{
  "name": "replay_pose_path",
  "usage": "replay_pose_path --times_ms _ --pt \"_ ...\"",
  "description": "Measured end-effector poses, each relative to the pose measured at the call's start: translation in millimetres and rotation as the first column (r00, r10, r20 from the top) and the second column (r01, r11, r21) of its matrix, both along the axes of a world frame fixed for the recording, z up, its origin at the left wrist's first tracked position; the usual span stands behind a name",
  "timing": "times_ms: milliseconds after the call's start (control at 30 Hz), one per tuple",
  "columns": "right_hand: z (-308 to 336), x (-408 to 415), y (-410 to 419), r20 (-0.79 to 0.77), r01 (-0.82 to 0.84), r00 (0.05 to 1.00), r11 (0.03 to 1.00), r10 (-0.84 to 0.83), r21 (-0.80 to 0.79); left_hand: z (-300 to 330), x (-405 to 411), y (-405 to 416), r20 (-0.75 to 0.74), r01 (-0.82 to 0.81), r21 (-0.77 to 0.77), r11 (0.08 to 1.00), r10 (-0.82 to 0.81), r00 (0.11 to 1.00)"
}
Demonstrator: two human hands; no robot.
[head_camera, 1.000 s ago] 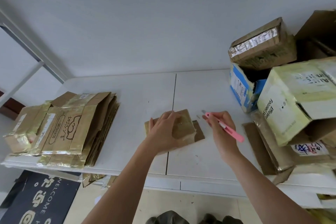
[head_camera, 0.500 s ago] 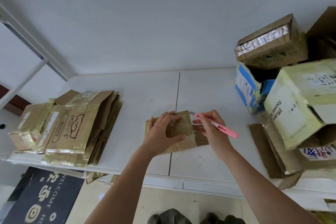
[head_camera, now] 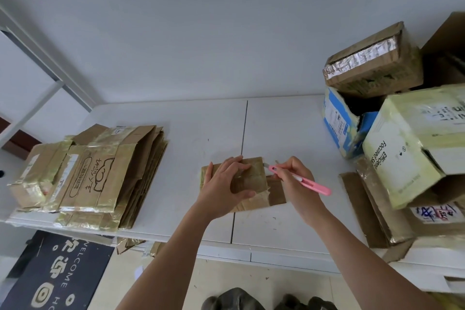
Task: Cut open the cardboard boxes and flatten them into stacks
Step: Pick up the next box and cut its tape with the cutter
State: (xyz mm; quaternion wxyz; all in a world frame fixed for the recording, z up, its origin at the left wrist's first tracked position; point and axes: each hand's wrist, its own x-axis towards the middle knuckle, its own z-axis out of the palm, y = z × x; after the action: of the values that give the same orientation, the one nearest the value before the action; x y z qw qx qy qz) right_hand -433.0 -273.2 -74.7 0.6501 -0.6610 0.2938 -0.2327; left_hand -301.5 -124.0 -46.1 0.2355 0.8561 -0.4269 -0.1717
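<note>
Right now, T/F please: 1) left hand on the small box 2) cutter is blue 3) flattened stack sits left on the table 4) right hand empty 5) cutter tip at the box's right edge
1) Left hand rests on the small box: true.
2) False: the cutter is pink.
3) Flattened stack lies left on the table: true.
4) False: the right hand holds the cutter.
5) True.
</note>
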Motion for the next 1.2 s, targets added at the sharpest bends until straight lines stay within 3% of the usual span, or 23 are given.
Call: replay_pose_path --times_ms 433,533,633,700,767,833,900,967,1033,1133,1200 --pt "1 -47 19 0.000 -0.122 0.992 0.986 0.123 -0.110 2 0 -3 0.009 0.011 0.040 0.999 -0.011 1.000" --pt "10 -51 9 0.012 -0.154 0.987 0.976 0.157 -0.154 7 -1 -4 0.046 -0.087 0.035 0.996 0.086 0.995" --pt "5 -49 -11 0.008 -0.059 0.998 0.921 0.068 -0.386 18 1 -6 0.100 -0.253 0.084 0.964 0.244 0.964" --pt "-12 -46 -30 -0.132 -0.068 0.991 0.729 -0.031 -0.681 22 3 -4 0.076 -0.322 0.133 0.937 0.314 0.946" --pt "-25 -46 -44 -0.407 -0.273 0.906 0.573 -0.118 -0.773 23 8 2 0.064 -0.373 0.166 0.913 0.368 0.928" --pt "-32 -47 -53 -0.657 -0.495 0.736 0.535 -0.162 -0.685 24 11 11 -0.033 -0.439 0.156 0.885 0.449 0.893" --pt "-28 -45 -55 -0.785 -0.633 0.579 0.487 -0.218 -0.602 24 13 19 -0.163 -0.503 0.106 0.858 0.514 0.842" --pt "-17 -37 -49 -0.818 -0.666 0.523 0.485 -0.239 -0.567 25 14 25 -0.263 -0.545 0.086 0.834 0.546 0.795" --pt "-7 -24 -37 -0.781 -0.591 0.607 0.574 -0.146 -0.567 28 15 29 -0.404 -0.598 0.104 0.795 0.583 0.705" --pt "9 2 -5 -0.472 -0.391 0.872 0.771 0.134 -0.503 33 15 32 -0.603 -0.646 0.184 0.741 0.604 0.521" --pt "20 20 19 -0.364 -0.401 0.896 0.813 0.253 -0.422 34 14 35 -0.670 -0.647 0.189 0.739 0.579 0.465"
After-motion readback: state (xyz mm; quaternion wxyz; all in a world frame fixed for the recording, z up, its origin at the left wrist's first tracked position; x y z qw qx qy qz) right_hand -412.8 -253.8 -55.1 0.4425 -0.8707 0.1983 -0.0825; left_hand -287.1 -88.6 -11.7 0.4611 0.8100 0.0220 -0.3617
